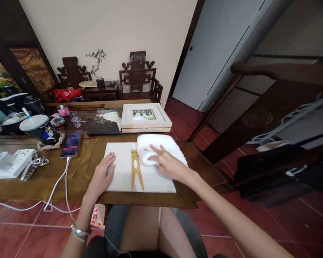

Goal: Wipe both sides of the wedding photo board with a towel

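Observation:
A white board (pixel 121 175) lies flat at the table's front edge. On it is a flat yellow shape (pixel 136 170) with an oval hole and two long legs; whether it is a loose piece or part of the surface I cannot tell. My left hand (pixel 103 175) rests at the board's left edge, its fingers stretched out together and the thumb apart. A small grey patch shows between thumb and fingers, too unclear to name. My right hand (pixel 168 163) grips a thick folded white towel (pixel 173 145) and presses it onto the board's upper right, some fingers spread over it.
Behind the board lie a framed photo (pixel 146 118) and a dark picture panel (pixel 104 120). To the left are a phone (pixel 71 143) on a white cable, a power strip (pixel 13 166) and a lidded cup (pixel 36 127). A wooden chair (pixel 253 118) stands right of the table (pixel 83 186).

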{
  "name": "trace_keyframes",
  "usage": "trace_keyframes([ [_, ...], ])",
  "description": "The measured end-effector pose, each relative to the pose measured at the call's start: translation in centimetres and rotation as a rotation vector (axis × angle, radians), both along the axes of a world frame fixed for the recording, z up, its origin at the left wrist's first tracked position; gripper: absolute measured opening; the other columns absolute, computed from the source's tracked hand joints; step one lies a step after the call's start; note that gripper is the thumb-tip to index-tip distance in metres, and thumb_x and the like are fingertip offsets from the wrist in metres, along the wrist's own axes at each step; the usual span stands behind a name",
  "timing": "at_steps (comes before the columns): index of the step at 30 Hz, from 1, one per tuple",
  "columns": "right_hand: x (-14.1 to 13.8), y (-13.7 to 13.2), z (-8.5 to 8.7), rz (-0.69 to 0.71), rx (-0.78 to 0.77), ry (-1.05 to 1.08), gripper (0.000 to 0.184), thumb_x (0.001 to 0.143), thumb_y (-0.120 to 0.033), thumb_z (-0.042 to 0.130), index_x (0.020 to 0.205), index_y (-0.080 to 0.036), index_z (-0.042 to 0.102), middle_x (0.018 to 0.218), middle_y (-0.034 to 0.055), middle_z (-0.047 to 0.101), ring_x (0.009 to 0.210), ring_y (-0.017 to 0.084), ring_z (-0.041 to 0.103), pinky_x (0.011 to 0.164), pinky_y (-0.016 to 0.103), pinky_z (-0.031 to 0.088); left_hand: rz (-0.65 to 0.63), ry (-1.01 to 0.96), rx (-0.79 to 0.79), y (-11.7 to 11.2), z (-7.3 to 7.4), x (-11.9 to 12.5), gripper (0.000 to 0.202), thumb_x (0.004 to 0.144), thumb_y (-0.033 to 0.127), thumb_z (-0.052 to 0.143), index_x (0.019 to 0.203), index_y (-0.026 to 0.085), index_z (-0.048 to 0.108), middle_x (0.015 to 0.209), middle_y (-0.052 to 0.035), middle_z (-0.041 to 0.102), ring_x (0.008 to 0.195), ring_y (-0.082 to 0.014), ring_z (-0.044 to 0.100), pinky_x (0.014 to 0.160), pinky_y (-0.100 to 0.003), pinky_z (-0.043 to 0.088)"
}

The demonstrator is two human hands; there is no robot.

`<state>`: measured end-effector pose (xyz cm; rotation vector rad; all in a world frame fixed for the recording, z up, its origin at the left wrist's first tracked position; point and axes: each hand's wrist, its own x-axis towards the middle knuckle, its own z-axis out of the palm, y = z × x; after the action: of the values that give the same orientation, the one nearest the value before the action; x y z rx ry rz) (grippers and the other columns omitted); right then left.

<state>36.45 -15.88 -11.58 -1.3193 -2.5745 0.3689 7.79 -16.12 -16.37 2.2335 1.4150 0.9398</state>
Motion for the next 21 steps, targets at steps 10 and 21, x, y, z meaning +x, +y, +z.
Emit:
trace_keyframes([
  [10, 0.3, -13.3, -0.5, 0.158, -0.012, -0.043, 0.042, 0.059, 0.005, 0.041, 0.079, -0.018, 0.07, 0.151, 0.0088, 0.038, 0.143, 0.033, 0.017, 0.114, 0.065, 0.016, -0.006, 0.001, -0.005, 0.1, 0.0, 0.0, 0.04, 0.093, 0.03, 0.043, 0.126, 0.014, 0.06, 0.139, -0.0132, 0.054, 0.135, -0.0244, 0.045, 0.116, -0.047, 0.032],
  [21, 0.0, -3.0, -0.1, 0.037, -0.013, -0.056, 0.062, 0.061, 0.008, 0.038, 0.112, -0.013, 0.066, 0.148, 0.0146, 0.043, 0.143, 0.03, 0.022, 0.115, 0.058, 0.021, -0.018, 0.017, -0.006, 0.2, -0.1, -0.1, 0.042, 0.093, 0.029, 0.042, 0.127, 0.011, 0.06, 0.139, -0.0149, 0.054, 0.136, -0.0247, 0.044, 0.116, -0.047, 0.031],
])
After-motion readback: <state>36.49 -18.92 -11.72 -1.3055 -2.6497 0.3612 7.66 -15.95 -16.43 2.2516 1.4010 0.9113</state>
